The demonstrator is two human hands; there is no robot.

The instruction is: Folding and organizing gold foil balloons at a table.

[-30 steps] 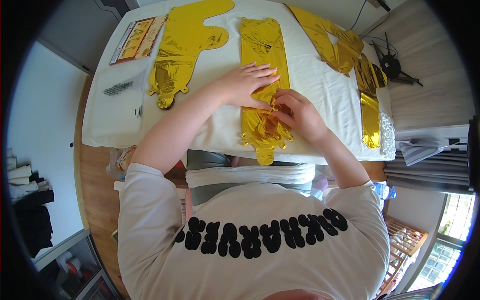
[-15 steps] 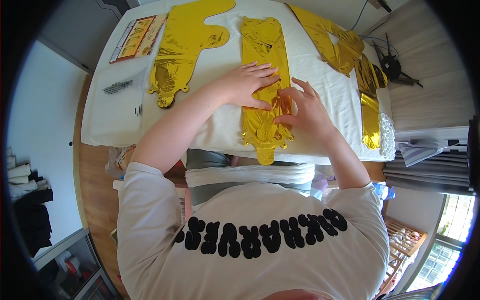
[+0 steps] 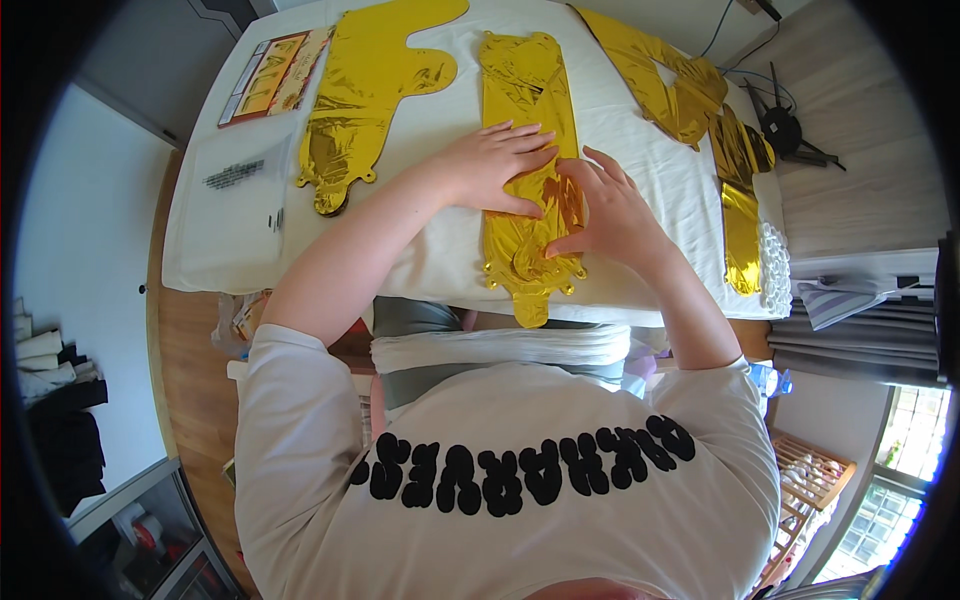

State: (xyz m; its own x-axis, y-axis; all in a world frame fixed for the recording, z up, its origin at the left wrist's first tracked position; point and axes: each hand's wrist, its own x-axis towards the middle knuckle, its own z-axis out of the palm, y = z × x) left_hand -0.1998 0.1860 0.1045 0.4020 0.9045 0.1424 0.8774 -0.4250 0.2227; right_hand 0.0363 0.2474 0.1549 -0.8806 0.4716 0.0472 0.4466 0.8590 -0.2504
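A flat gold foil balloon (image 3: 527,80), long and creased, lies lengthwise in front of me, its tabbed end reaching the near table edge. My left hand (image 3: 495,168) rests spread across its middle, coming over the left edge, fingers stretched out. At the balloon's right edge is my right hand (image 3: 617,212), thumb and fingers apart and slightly curled, fingertips touching the foil. A crumpled fold shows between the two hands. Part of the balloon's middle is hidden under my left palm and fingers.
The white-covered table (image 3: 420,250) also bears a larger gold foil piece (image 3: 350,110) at left, a printed card (image 3: 275,75), a clear plastic bag (image 3: 220,230) with small dark marks, and another gold foil shape (image 3: 670,90) at far right. A black stand-like object (image 3: 782,130) is beyond.
My right hand has shifted slightly, its fingers drawing a little closer together at the balloon's right edge. The left hand stays spread in place.
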